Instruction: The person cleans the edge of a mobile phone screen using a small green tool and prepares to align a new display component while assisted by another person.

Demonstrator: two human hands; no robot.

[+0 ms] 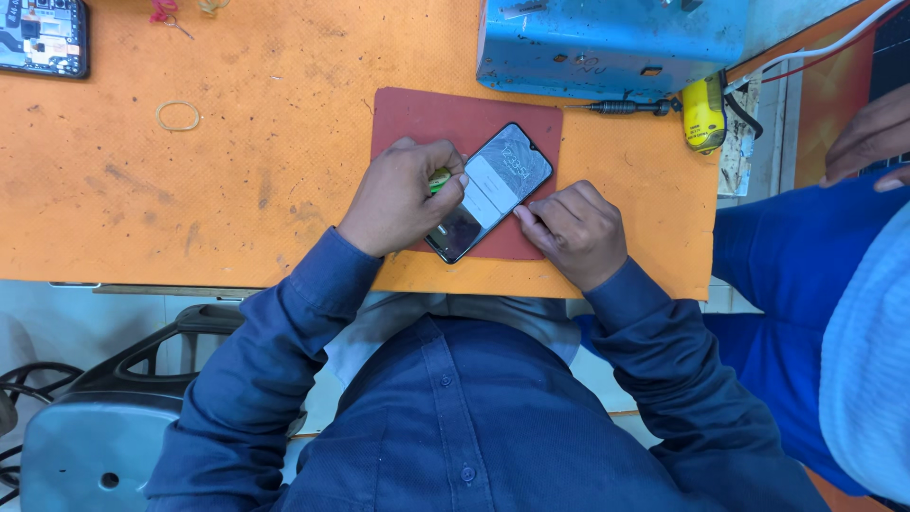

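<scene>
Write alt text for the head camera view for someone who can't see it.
A person in a dark blue shirt works on a phone lying on a red mat on an orange table: the left hand holds a small green tool at its edge, and the right hand steadies it. A blue machine stands behind, and another person's hand is at the right.

The person wears a dark blue button-front shirt with long sleeves. Small matching buttons run down its front. Both cuffs reach the wrists.
</scene>
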